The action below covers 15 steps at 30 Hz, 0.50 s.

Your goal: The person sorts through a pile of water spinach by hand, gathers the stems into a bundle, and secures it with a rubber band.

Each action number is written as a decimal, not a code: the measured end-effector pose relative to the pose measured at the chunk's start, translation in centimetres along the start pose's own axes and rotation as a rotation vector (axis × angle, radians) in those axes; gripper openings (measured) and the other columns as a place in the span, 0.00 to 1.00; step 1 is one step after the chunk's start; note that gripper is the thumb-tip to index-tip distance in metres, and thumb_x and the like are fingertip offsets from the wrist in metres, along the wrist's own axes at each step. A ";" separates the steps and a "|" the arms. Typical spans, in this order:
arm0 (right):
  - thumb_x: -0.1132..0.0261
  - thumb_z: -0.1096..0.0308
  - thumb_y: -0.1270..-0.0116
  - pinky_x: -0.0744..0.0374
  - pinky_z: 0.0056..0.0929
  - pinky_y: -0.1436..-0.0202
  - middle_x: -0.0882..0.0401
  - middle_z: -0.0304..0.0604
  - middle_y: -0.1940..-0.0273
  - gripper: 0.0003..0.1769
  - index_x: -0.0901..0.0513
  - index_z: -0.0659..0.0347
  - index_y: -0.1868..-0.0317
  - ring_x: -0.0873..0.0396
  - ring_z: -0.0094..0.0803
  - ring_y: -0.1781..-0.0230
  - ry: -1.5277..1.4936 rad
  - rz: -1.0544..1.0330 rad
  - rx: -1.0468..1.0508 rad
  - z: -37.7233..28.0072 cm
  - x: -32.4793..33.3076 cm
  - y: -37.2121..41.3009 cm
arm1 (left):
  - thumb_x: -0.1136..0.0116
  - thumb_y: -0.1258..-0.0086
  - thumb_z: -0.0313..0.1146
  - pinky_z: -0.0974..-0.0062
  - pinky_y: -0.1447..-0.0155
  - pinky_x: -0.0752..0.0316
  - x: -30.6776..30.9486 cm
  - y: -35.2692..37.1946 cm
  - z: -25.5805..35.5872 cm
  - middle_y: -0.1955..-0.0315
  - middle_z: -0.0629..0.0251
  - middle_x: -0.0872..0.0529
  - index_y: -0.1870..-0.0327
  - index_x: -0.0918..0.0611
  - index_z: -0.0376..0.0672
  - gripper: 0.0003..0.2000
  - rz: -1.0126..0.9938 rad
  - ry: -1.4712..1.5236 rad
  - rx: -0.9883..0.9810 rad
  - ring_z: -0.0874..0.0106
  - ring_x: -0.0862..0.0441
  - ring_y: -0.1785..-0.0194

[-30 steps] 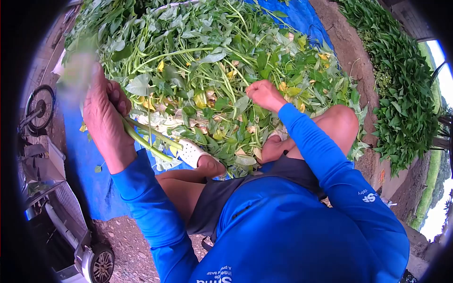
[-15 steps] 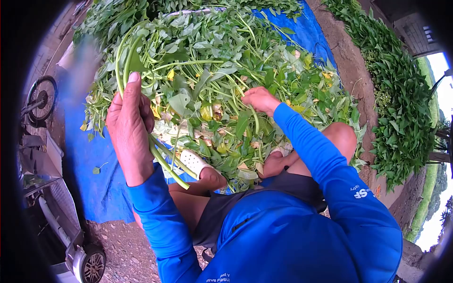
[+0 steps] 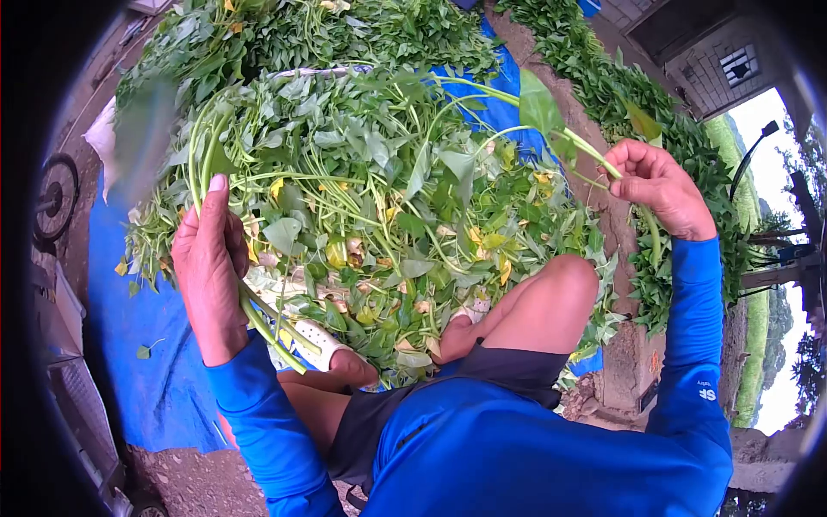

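The long stem (image 3: 586, 151) is up in the right hand (image 3: 659, 185), upper right of the frame. The grip there is closed around it near the cut end, so its big leaf (image 3: 538, 105) trails back toward the pile (image 3: 370, 198) and a short tail hangs below the fist. The left hand (image 3: 211, 276), left of center, is clenched around a bunch (image 3: 201, 151) of the same stems, thumb pointing up. The tops fan out above the fist and the cut ends (image 3: 271, 336) poke out underneath. If you ask me, the trick at this point is to lay the new stem in with its cut end level with the others, and to loosen the left grip only enough to let it slide in, otherwise the bunch splays. I'd also lift the stem clear of the pile first so it doesn't drag tangled neighbours along. The greens themselves are thin, pale green and bendy, with broad pointed leaves, and they look fresh. There are a few yellow leaves (image 3: 504, 271) mixed in that probably want picking out. The pile fills the middle of the frame, sitting on a blue tarp (image 3: 146, 362) on the ground, right in front of the person's bare knee (image 3: 560, 284) and white shoe (image 3: 314, 336). More greens (image 3: 603, 60) run in a row along the upper right, next to a building (image 3: 706, 52), and there's a wheel (image 3: 52, 202) at the far left edge.
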State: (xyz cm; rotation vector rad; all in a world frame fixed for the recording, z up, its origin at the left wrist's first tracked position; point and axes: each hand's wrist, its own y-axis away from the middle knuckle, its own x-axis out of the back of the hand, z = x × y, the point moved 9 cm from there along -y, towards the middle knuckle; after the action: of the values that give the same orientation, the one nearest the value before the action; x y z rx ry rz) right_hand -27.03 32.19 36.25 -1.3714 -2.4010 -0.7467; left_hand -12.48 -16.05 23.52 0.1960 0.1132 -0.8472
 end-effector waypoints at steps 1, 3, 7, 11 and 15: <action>0.29 0.76 0.33 0.21 0.19 0.46 0.13 0.31 0.54 0.18 0.13 0.64 0.43 0.18 0.16 0.55 0.011 0.015 -0.003 0.9 -0.9 0.0 | 0.30 0.19 0.47 0.84 0.80 0.51 -0.2 0.2 0.1 0.83 0.84 0.31 0.69 0.22 0.57 0.16 0.000 -0.006 -0.005 0.89 0.42 0.84; 0.27 0.72 0.29 0.24 0.18 0.53 0.15 0.27 0.57 0.19 0.12 0.64 0.39 0.22 0.13 0.59 -0.024 0.090 0.029 2.5 -2.3 0.0 | 0.31 0.19 0.47 0.84 0.80 0.51 -0.9 0.2 -0.3 0.83 0.84 0.31 0.69 0.22 0.57 0.16 -0.047 0.010 0.008 0.89 0.42 0.84; 0.28 0.64 0.22 0.28 0.19 0.60 0.16 0.28 0.59 0.19 0.12 0.63 0.36 0.27 0.13 0.64 -0.232 0.135 0.011 6.0 -5.3 -2.1 | 0.31 0.19 0.47 0.84 0.79 0.51 -1.7 0.8 -1.0 0.83 0.83 0.30 0.70 0.23 0.57 0.17 -0.077 0.007 0.025 0.89 0.43 0.84; 0.29 0.67 0.20 0.23 0.22 0.54 0.13 0.35 0.56 0.12 0.13 0.63 0.42 0.18 0.20 0.58 -0.581 0.079 0.010 11.3 -11.0 -5.5 | 0.31 0.19 0.49 0.84 0.79 0.49 -1.4 1.3 -1.9 0.82 0.82 0.28 0.70 0.23 0.56 0.18 -0.088 -0.008 0.040 0.89 0.40 0.83; 0.31 0.72 0.21 0.20 0.28 0.42 0.11 0.41 0.54 0.07 0.14 0.63 0.47 0.13 0.28 0.50 -0.795 0.001 0.006 13.8 -16.7 -6.5 | 0.33 0.18 0.48 0.82 0.79 0.50 -2.2 1.8 -3.4 0.83 0.82 0.30 0.72 0.24 0.56 0.19 -0.120 -0.004 0.055 0.88 0.41 0.83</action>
State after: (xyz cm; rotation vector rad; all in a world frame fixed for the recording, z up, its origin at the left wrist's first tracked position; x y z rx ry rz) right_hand -23.85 25.25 14.99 -1.9326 -2.9469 -0.1865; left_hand -12.61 -12.51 20.80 0.2410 0.0991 -0.9711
